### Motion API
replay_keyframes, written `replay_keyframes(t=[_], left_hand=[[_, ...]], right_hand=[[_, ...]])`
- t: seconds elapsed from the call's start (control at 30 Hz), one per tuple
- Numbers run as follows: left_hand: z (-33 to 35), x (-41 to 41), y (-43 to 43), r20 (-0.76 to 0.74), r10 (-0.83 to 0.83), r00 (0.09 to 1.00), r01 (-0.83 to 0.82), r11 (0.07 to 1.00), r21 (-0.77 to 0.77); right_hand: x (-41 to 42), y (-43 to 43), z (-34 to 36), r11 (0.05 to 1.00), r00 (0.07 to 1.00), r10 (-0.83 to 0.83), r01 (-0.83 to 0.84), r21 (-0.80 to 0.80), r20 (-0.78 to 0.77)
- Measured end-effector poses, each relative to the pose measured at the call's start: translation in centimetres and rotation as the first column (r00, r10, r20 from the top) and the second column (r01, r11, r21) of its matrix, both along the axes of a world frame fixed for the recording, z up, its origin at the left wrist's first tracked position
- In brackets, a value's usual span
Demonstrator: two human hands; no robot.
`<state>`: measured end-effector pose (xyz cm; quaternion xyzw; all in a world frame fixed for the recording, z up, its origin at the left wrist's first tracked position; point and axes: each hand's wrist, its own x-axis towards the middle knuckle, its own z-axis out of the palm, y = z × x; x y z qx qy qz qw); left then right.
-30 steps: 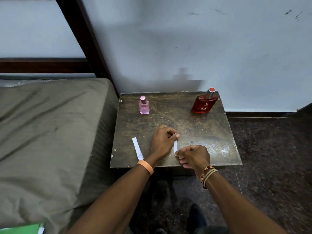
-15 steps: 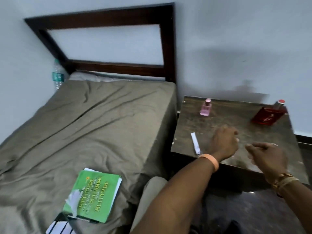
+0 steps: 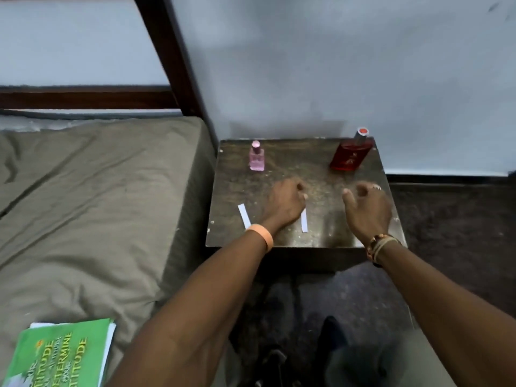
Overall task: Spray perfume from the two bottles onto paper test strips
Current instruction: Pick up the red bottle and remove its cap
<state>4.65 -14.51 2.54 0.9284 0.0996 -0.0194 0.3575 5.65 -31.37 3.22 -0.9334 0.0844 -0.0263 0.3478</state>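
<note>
Released since before, narrow white paper strip [image 3: 303, 220] lies on dark scuffed tabletop [image 3: 329, 236] — right hand [image 3: 365, 208] loosely curled, empty; left hand [image 3: 283, 206] curled, hold unclear.

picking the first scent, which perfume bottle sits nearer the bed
The small pink glass bottle, on the left side; the larger red glass bottle stands at the right.

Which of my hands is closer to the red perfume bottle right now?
Right. The right hand hovers just in front of the red perfume bottle; the left hand is farther left, beside a paper strip.

Orange wristband [image 3: 265, 237], beaded and corded bracelets [image 3: 379, 245]
</note>
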Motion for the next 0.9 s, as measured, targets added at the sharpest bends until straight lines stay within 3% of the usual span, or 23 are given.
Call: replay_keyframes(t=[0.1, 0.4, 0.57, 0.73, 0.9], left_hand=[[-1.6, 1.3, 0.2, -0.041, 0.030, 0.999, -0.030, 1.000, 0.003], [-4.4, 5.8, -1.0, 0.171, 0.073, 0.983, -0.062, 0.996, -0.067], [-4.3, 8.8, -2.7, 0.182, 0.043, 0.982, -0.017, 0.990, -0.142], [-2.6, 13.0, -4.6, 0.037, -0.099, 0.994, 0.106, 0.947, -0.304], [-2.0, 13.0, -5.5, 0.091, -0.083, 0.992, 0.109, 0.935, -0.338]], right_hand=[[1.3, -0.2, -1.4, 0.999, 0.999, -0.049, 0.049, 0.016, 0.001], [5.5, -1.2, -4.9, 0.982, 0.986, -0.164, 0.160, 0.104, 0.036], [8.4, -1.3, -5.1, 0.981, 0.996, -0.085, 0.079, 0.178, 0.026], [11.3, -1.6, -3.5, 0.932, 0.991, 0.135, -0.130, 0.339, 0.008], [11.3, -2.2, -2.7, 0.933, 0.995, 0.096, -0.077, 0.353, -0.037]])
